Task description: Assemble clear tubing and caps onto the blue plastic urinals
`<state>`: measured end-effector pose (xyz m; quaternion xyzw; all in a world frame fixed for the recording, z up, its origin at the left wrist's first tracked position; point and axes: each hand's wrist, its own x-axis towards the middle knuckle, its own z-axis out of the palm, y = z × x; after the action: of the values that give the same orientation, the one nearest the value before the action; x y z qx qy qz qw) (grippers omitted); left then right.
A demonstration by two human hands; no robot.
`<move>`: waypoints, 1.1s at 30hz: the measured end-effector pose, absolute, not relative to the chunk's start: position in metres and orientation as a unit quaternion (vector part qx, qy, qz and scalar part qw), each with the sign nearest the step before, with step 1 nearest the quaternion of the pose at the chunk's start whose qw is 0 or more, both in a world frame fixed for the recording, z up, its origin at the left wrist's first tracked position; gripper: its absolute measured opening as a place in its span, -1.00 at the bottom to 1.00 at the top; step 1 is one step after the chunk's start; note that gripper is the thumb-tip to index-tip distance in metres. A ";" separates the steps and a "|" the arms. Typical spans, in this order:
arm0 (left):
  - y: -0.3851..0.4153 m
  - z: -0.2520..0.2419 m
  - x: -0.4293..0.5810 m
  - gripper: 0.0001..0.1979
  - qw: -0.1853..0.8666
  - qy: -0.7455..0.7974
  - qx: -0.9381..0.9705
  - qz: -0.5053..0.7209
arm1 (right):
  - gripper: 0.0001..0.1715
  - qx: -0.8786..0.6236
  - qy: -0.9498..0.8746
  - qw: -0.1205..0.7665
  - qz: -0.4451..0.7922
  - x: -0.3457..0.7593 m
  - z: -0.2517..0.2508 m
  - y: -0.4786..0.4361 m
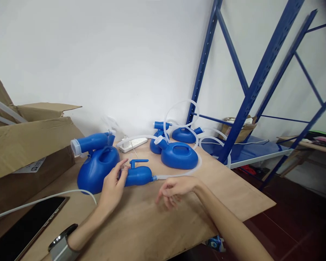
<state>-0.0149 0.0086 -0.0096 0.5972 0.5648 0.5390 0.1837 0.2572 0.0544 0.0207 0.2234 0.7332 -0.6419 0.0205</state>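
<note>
My left hand [115, 185] is closed around the near end of a blue plastic urinal funnel [139, 176], which has a hooked handle on top. A translucent tube [176, 176] runs from the funnel's right end toward a blue urinal bottle [179, 156] with a built-in grip. My right hand [175, 190] hovers over the wooden table [152, 221], just in front of the tube, fingers loosely bent and apart, slightly blurred, with nothing in them. Left of my left hand stands another blue bottle [95, 172], a funnel [95, 142] with a clear cap lying across its top.
Two further blue bottles [183, 135] with coiled tubes stand at the back. A white power strip [132, 144] lies near the wall. On the left are an open cardboard box [29, 145] and a phone [29, 226]. A blue metal rack [256, 79] rises at the right.
</note>
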 end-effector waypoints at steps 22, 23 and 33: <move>-0.009 -0.014 0.006 -0.69 0.284 0.497 0.629 0.526 | -0.55 0.261 0.850 -0.420 -0.180 0.198 -0.003 0.043; -0.008 -0.014 0.006 -0.68 0.317 0.494 0.613 0.529 | -0.55 0.261 0.851 -0.424 -0.167 0.197 -0.004 0.042; -0.007 -0.017 0.009 -0.61 0.311 0.517 0.645 0.469 | -0.70 0.305 0.832 -0.431 -0.169 0.189 -0.006 0.033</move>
<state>0.0090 -0.0067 -0.0165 0.6453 0.5165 0.4690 0.3111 0.1888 0.0329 -0.0064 0.3054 0.8319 -0.1687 -0.4315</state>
